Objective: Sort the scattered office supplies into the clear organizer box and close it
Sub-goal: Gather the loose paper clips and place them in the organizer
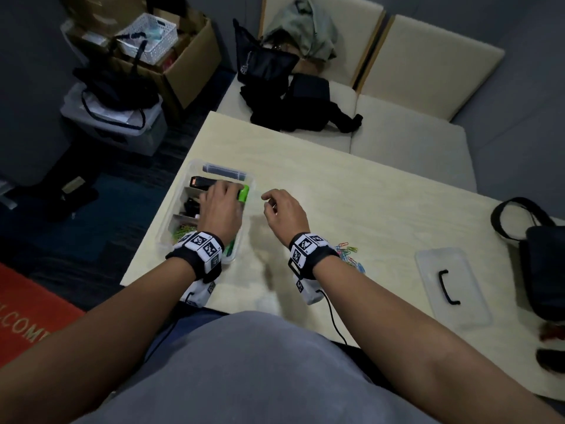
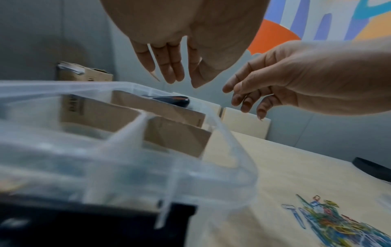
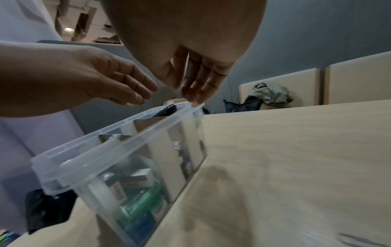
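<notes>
The clear organizer box (image 1: 195, 209) sits open at the table's (image 1: 351, 191) left edge, its long left wall almost flush with that edge, so there's no room on that side. To its right, a broad bare stretch of tabletop runs out toward the far corner. Inside, cardboard dividers (image 2: 175, 133) split the box into compartments: a black stapler (image 1: 203, 182) in a far one, paper clips (image 1: 180, 232) in the nearest left one, a green marker (image 1: 243, 193) along the right wall.

Left hand (image 1: 221, 209) hovers over the box, fingers straight and relaxed, pointing down into it; from the left wrist view it holds nothing, fingertips clear of the rim. Right hand (image 1: 284, 214) hangs just beside the box's right wall, fingers loosely curled, nothing in its grasp; in the right wrist view its fingertips (image 3: 196, 98) come down at the far rim, though contact can't be told.

A loose pile of coloured paper clips (image 1: 351, 255) lies on the table beside the right wrist. The lid (image 1: 452, 286), black handle up, rests well apart near the right edge, next to a dark bag (image 1: 544, 264).
</notes>
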Demonstrator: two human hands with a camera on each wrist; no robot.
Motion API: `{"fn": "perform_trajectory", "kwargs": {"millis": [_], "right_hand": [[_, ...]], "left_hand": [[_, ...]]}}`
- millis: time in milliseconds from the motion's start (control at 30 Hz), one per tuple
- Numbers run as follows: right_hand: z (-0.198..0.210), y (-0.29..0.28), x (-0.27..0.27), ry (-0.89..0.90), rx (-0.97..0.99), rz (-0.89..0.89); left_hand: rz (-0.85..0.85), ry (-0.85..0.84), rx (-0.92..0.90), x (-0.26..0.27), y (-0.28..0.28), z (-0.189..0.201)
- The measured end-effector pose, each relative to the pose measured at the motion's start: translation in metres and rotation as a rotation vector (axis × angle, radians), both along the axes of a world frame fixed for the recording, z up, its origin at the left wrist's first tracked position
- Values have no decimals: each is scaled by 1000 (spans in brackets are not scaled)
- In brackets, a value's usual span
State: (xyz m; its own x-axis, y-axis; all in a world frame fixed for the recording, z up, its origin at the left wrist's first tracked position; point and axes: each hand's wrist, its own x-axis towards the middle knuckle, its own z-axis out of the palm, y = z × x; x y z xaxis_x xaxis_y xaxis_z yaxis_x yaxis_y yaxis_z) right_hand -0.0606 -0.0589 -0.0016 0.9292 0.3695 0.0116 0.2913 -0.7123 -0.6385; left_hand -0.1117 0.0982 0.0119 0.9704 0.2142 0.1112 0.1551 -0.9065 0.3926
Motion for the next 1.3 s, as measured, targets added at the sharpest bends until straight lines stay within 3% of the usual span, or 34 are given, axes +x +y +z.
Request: {"fn": "perform_trajectory", "kwargs": {"millis": [267,733,1033,1300], "right_hand": [[-14,-81,5,35,-79,-143],[-46,-194,-16,242,-336,-181],[-74,-246,-36,373,-469,-138],[-92,-270,-32,399,-418,-178]], "left_hand": [[-239,44,-3,27,-66,-10],[-541,435,166,40,-152,-46],[-564,630,212,31,-170,-85],[-561,684,257,28,-178,-102]]}}
